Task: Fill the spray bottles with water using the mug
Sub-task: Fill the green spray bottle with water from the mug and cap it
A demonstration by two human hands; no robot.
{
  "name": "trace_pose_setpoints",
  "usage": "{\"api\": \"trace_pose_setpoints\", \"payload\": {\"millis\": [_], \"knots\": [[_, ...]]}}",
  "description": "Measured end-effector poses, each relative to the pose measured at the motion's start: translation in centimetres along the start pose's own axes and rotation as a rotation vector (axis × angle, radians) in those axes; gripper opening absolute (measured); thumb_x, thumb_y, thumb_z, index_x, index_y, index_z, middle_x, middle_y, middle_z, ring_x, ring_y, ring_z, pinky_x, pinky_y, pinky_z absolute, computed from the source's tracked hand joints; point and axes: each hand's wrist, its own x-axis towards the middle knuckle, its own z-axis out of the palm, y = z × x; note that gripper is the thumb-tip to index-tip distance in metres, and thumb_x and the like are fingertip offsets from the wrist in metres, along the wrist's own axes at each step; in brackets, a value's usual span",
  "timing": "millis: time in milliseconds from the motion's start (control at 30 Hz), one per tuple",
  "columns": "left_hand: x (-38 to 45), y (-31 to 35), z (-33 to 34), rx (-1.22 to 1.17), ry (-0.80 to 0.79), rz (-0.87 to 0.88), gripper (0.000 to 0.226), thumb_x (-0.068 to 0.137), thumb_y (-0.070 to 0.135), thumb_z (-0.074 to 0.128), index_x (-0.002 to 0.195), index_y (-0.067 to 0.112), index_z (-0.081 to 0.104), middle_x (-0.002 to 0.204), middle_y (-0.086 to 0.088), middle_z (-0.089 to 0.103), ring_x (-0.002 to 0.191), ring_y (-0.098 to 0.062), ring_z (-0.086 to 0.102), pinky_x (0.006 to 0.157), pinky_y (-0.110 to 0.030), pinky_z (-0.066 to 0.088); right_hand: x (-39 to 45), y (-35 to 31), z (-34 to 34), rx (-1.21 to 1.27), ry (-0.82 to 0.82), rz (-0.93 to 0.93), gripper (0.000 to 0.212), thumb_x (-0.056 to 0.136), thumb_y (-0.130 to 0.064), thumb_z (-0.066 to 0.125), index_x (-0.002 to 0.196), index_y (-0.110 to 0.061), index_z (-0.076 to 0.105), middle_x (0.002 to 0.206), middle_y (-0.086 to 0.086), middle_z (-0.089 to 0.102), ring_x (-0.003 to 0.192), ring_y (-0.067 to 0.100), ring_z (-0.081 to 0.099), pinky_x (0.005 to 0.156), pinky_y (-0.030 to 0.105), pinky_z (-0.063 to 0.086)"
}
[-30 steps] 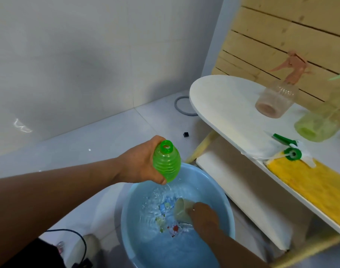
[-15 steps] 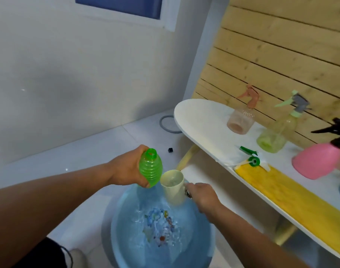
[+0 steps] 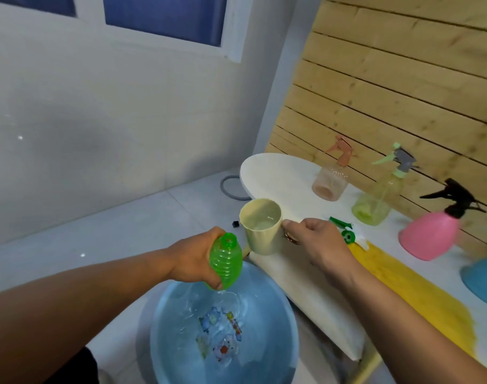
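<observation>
- Since the frame 0.5 s ago, the right hand (image 3: pixel 318 245) has lifted the cream mug (image 3: pixel 261 225) from just above the basin to the height of the worktop (image 3: pixel 278 176) edge, right of and slightly above the bottle mouth.
- Right hand grips the mug by its handle side, thumb on top; the mug stands nearly upright at frame centre with water visible inside.
- Left hand (image 3: pixel 194 259) is curled round the green ribbed bottle (image 3: pixel 225 260), uncapped, mouth tilted up toward the mug, just left of it.
- Both are held over the blue basin (image 3: pixel 286 328) of water at the lower centre.
- On the worktop at right stand 3 spray bottles: peach (image 3: pixel 331 180), pale green (image 3: pixel 378 200), pink (image 3: pixel 430 234).
- A green sprayer head (image 3: pixel 344 231) lies beside the yellow cloth (image 3: pixel 419 297).
</observation>
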Motion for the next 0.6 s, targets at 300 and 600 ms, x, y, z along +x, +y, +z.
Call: {"api": "trace_pose_setpoints", "payload": {"millis": [300,600], "knots": [[0.9,1.0,0.8,-0.028,-0.015,0.018,0.102,0.043,0.056,0.090,0.131,0.041,0.042,0.116,0.015,0.066,0.108,-0.009,0.067,0.097,-0.043,0.057,0.4,-0.7,-0.5,-0.197,0.092,-0.111,0.043,0.085,-0.049,0.070,0.063,-0.015,0.055,0.047,-0.009,0.043,0.051,0.015,0.040,0.056,0.030,0.035],[0.9,0.9,0.8,-0.003,-0.007,-0.002,0.102,0.042,0.060,0.088,0.131,0.042,0.041,0.116,0.016,0.066,0.108,-0.010,0.066,0.096,-0.043,0.057,-0.1,-1.3,-0.4,-0.304,0.143,-0.188,0.039,0.086,-0.045,0.068,0.066,-0.013,0.056,0.053,-0.004,0.049,0.055,0.015,0.044,0.055,0.032,0.037]]}}
